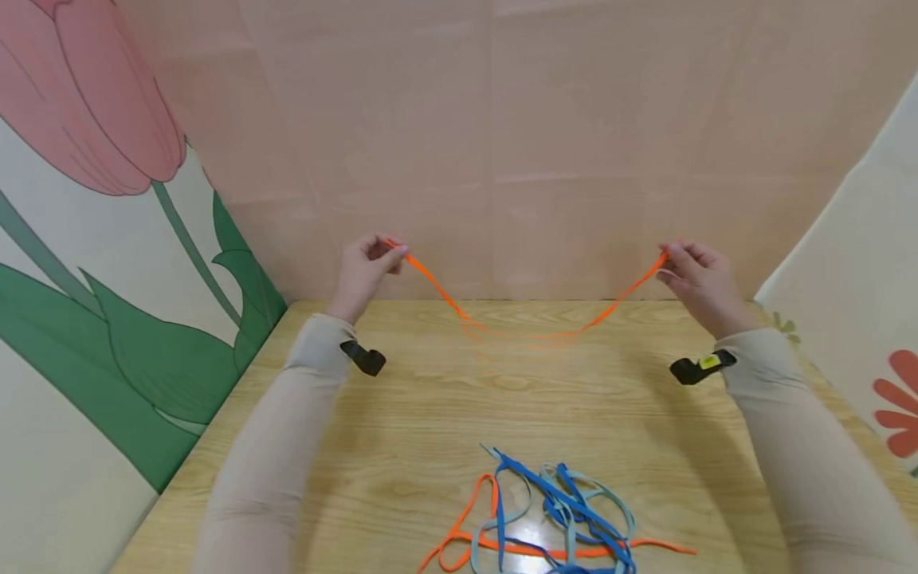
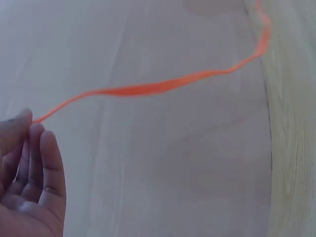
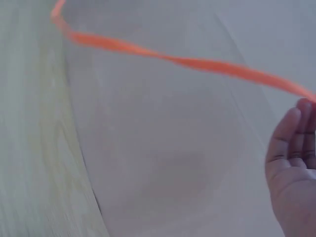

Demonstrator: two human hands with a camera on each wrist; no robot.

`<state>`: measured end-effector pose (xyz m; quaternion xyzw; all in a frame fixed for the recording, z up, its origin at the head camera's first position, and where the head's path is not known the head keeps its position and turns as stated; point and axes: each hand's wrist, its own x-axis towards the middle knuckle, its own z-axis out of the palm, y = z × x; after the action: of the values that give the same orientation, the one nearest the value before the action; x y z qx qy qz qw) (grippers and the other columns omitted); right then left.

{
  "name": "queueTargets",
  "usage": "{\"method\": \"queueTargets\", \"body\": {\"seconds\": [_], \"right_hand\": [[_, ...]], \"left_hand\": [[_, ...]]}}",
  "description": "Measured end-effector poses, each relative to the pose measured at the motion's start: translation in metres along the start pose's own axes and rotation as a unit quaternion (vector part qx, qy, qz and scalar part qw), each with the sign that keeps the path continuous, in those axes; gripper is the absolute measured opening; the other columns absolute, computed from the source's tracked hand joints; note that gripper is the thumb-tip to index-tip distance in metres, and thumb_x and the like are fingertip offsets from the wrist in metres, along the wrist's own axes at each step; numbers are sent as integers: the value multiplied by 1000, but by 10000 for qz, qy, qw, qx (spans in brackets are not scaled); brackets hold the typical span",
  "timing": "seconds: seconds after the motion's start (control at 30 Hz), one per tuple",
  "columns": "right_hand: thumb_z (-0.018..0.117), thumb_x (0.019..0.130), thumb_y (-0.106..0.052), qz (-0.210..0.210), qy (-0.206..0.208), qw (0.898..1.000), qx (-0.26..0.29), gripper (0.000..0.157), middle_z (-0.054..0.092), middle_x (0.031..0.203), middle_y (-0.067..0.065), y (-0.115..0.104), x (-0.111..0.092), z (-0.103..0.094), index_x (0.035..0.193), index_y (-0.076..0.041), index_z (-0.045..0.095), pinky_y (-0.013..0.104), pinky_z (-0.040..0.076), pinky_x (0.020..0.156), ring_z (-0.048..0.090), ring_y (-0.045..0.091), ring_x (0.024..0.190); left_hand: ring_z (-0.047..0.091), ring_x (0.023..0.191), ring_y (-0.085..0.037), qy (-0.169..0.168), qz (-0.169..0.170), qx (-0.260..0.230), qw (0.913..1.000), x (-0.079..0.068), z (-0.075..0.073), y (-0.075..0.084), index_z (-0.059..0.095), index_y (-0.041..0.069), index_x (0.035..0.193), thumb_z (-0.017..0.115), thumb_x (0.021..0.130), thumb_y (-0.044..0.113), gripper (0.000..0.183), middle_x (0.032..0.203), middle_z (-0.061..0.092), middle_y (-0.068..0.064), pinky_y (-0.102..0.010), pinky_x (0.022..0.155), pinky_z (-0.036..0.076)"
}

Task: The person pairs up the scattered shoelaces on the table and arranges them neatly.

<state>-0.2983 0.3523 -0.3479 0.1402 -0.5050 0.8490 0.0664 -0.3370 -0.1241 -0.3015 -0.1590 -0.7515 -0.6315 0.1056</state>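
An orange shoelace [image 1: 435,285] hangs in a sagging curve between my two hands, over the far part of the table. My left hand [image 1: 367,269] pinches one end between thumb and fingertips; in the left wrist view the flat lace [image 2: 143,89] runs off to the right from those fingers [image 2: 53,163]. At the other end my right hand [image 1: 699,283] pinches the lace between thumb and fingers. The right wrist view shows the lace [image 3: 212,65] twisted partway along, with the hand [image 3: 296,168] at the right edge. The bottom of the curve is blurred in the head view.
A loose tangle of blue laces [image 1: 534,472], pale grey-green laces [image 1: 622,510] and an orange lace [image 1: 466,514] lies near the front of the wooden table [image 1: 402,422]. A pinkish backdrop [image 1: 574,119] rises behind the table, with flower-printed panels [image 1: 107,239] at the sides.
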Motion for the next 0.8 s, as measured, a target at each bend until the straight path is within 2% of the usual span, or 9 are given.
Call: {"method": "queueTargets", "body": {"seconds": [0.07, 0.13, 0.23, 0.33, 0.43, 0.6, 0.73, 0.8], "right_hand": [[53, 96, 1, -65, 460, 9981, 409, 12, 68, 93, 7, -12, 1, -14, 101, 0, 64, 25, 57, 72, 65, 16, 82], [55, 94, 2, -139, 797, 9960, 390, 11, 67, 90, 7, -20, 1, -28, 103, 0, 61, 25, 57, 70, 65, 17, 80], [58, 91, 3, -260, 996, 9946, -109, 13, 67, 89, 6, -24, -1, -47, 104, 0, 59, 25, 57, 69, 67, 16, 79], [62, 90, 1, -285, 1068, 9916, -672, 11, 70, 87, 4, -23, -1, -63, 100, -1, 61, 23, 58, 68, 69, 14, 77], [65, 89, -3, -147, 1136, 9874, -1095, 8, 71, 85, 2, -21, -3, -76, 97, -2, 65, 21, 57, 67, 69, 10, 76], [63, 89, 1, 188, 1127, 9883, -1008, 7, 72, 83, 3, -19, -8, -94, 93, -2, 68, 20, 57, 66, 69, 10, 74], [58, 91, 7, 337, 1093, 9903, -790, 13, 73, 83, 5, -8, -7, -108, 90, -1, 69, 21, 57, 66, 69, 13, 72], [61, 90, 3, 494, 1215, 9864, -993, 11, 73, 83, 3, -2, -6, -112, 89, -4, 69, 21, 57, 65, 69, 11, 73]], "left_hand": [[63, 70, -13, 409, -182, -503, 9977, 5, -14, -3, 62, 0, 98, 70, 89, 8, 14, 77, 63, 2, -21, 68, 57], [64, 68, -11, 686, -359, -972, 9922, 9, -27, -9, 59, 1, 97, 69, 89, 5, 13, 77, 64, 2, -21, 68, 57], [67, 67, -11, 865, -600, -1535, 9825, 12, -45, -20, 58, 2, 94, 66, 90, 3, 9, 77, 67, -1, -21, 67, 57], [69, 68, -11, 857, -862, -1898, 9743, 12, -60, -33, 60, 1, 92, 62, 92, 2, 2, 76, 68, -4, -21, 68, 57], [68, 67, -9, 850, -1201, -1776, 9730, 10, -69, -43, 62, 1, 92, 62, 92, 4, 3, 77, 68, -2, -20, 67, 57], [64, 68, -5, 880, -1771, -1239, 9724, 7, -75, -55, 62, 2, 97, 65, 91, 8, 9, 83, 65, -1, -17, 65, 55], [62, 66, -5, 960, -2243, -1413, 9594, 3, -75, -63, 61, 4, 95, 64, 92, 5, 4, 80, 65, 1, -16, 65, 55], [62, 64, -5, 1073, -2448, -1623, 9498, 2, -73, -67, 61, 4, 93, 63, 92, 3, 3, 77, 66, 2, -16, 64, 55]]}}
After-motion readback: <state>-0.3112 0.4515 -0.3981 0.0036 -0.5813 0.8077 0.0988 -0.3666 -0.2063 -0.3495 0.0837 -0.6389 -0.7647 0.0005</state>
